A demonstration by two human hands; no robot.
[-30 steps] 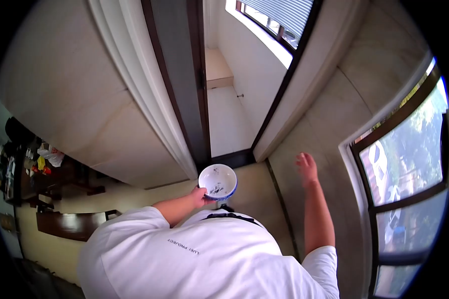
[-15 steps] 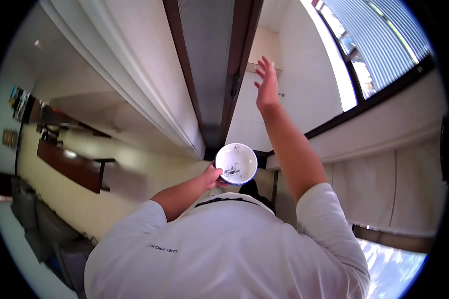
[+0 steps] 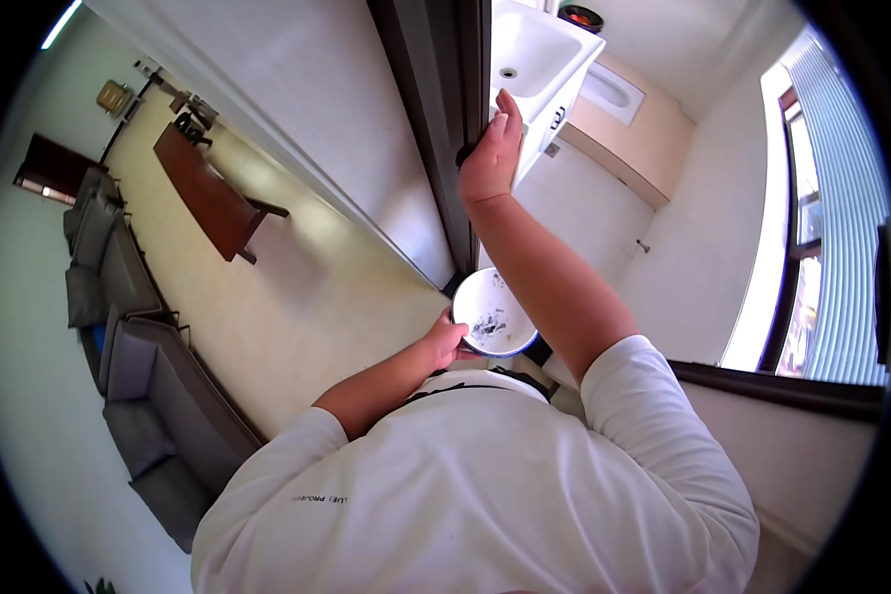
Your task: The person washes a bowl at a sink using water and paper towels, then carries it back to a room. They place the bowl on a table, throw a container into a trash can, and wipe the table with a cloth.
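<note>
My left hand [image 3: 445,338] grips the rim of a round white bowl [image 3: 486,307] with a blue outer edge, thumb over the lip. Dark smudges mark its white inside. My right forearm passes in front of the bowl's right side. At the edge of a dark-framed sliding door [image 3: 455,119], my right hand [image 3: 492,158] is raised with its fingers stretched upward, and its palm side seems to rest against the frame. Part of that contact is hidden by the hand itself.
Beyond the doorway are a white washbasin [image 3: 535,59], a squat toilet [image 3: 612,94] on a raised step, and a dark bowl [image 3: 581,17] with something orange inside. A window [image 3: 807,218] with blinds is on the right. Left stand a wooden table [image 3: 203,193] and grey sofas [image 3: 158,366].
My right hand has gone from free in the air to the door's edge. The view has turned, bringing the basin and squat toilet into sight. The bowl stays in my left hand.
</note>
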